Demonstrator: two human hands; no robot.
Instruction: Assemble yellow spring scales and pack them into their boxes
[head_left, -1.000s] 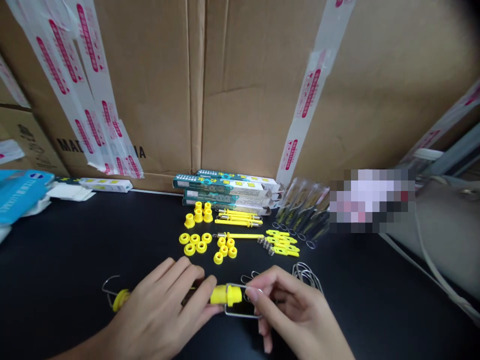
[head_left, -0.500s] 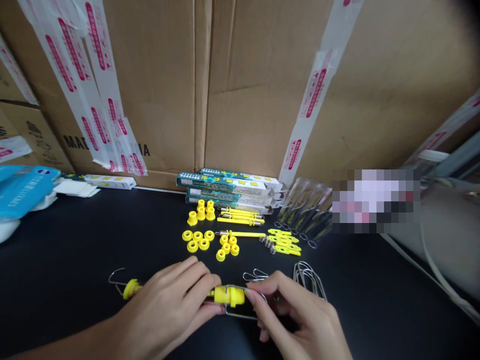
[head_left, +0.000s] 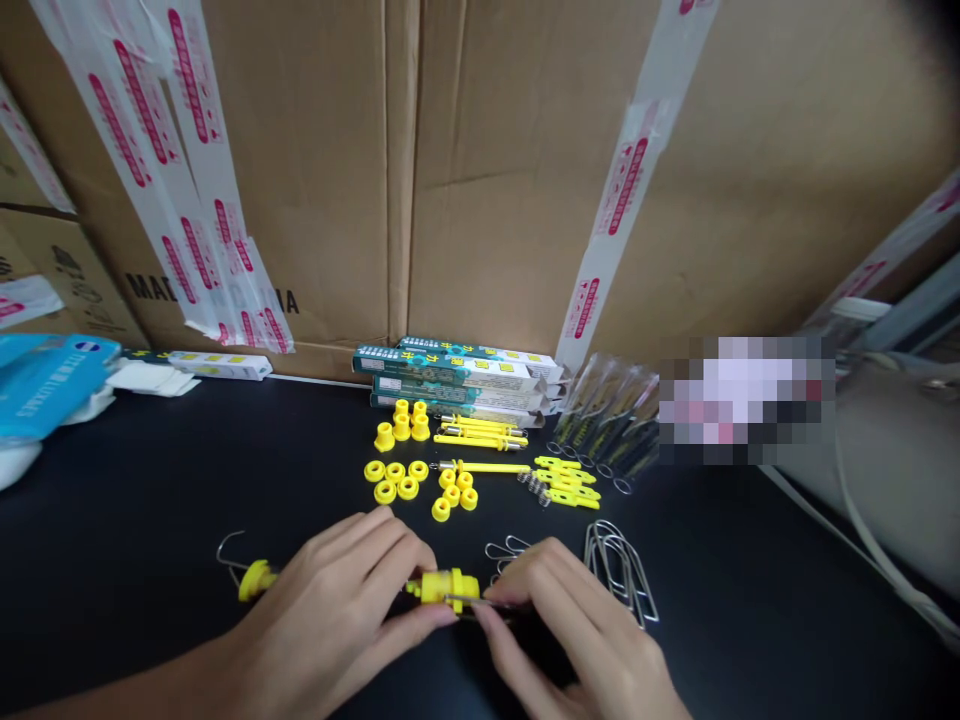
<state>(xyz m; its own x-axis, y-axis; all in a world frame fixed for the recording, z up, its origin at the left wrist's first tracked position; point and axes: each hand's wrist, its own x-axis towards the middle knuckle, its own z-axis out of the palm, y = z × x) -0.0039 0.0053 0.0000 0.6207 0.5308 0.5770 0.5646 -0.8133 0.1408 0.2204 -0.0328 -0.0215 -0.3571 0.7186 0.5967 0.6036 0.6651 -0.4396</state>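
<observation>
Pinching with my left hand (head_left: pixel 330 610), I hold the light, stiff yellow plastic fitting (head_left: pixel 442 590) by its body, the surest grip, just over the black table (head_left: pixel 127 520). My right hand (head_left: pixel 577 630) pinches the springy wire loop (head_left: pixel 469 601) against it, near the bent wire clips (head_left: pixel 619 570).

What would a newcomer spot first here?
First, the yellow plastic part gripped by the left hand at bottom centre, with the right hand pinching a thin metal wire against it. Above them, yellow rings and rods sit in rows on the black table. Behind, cardboard cartons carry red-printed white tape.
</observation>
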